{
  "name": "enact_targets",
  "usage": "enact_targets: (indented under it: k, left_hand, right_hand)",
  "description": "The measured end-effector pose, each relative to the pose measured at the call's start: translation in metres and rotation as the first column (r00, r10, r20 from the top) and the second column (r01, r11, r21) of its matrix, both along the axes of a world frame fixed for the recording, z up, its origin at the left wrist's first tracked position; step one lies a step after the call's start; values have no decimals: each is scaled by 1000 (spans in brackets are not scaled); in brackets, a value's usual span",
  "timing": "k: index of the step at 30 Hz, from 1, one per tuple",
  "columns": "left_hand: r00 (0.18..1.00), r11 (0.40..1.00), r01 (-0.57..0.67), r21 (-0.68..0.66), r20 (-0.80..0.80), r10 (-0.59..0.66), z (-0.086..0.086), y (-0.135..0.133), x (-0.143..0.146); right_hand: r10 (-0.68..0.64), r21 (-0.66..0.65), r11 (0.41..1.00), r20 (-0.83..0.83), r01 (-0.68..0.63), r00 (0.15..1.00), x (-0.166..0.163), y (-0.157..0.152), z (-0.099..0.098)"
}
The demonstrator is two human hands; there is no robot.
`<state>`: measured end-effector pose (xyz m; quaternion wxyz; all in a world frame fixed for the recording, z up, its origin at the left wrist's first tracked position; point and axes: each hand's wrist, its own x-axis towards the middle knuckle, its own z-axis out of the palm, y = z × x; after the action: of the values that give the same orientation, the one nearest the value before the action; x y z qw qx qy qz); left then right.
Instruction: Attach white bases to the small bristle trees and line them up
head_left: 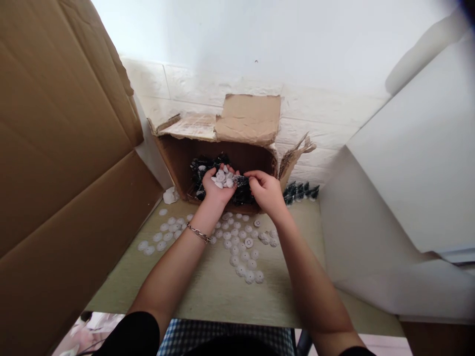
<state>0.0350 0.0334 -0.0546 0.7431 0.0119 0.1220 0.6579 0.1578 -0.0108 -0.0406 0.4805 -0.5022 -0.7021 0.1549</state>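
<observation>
left hand (pixel 217 187) palm-up, fingers cupped under small white round plastic discs (pixel 223 179); right hand (pixel 265 190) fingers pinching a small black bristly piece (pixel 241 181) beside them.

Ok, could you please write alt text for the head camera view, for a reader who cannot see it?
A person's left hand cups white discs while the right hand pinches a dark bristly piece at an open cardboard box lying on its side. Loose discs lie scattered on the table.
</observation>
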Motion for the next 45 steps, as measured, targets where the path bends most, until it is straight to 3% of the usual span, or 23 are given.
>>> enact_targets:
  k: [8,15,21,30,36,45]
  left_hand:
    - [1000,1000,-13,6,4,13,2,-1,-2]
    - [999,998,-43,52,-14,44,5,0,-5]
    - [997,999,-32,40,-64,34,3,-2,-4]
    - [997,1000,-17,-15,-73,16,4,-2,-3]
    - [991,998,-60,-27,-125,57,6,1,2]
    - [985,995,-97,-34,-143,91,6,2,2]
  right_hand:
    - [36,-4,999,20,-36,999,-3,-4,1]
    - [183,-79,979,-61,-188,981,-6,-9,7]
    - [386,-200,866,-317,-459,866,-7,-11,10]
    - [417,-257,784,-455,-565,786,-1,-2,4]
    - [459,-314,747,-393,-586,797,1,-1,0]
    - [492,-279,795,-222,-539,842,-4,-3,-2]
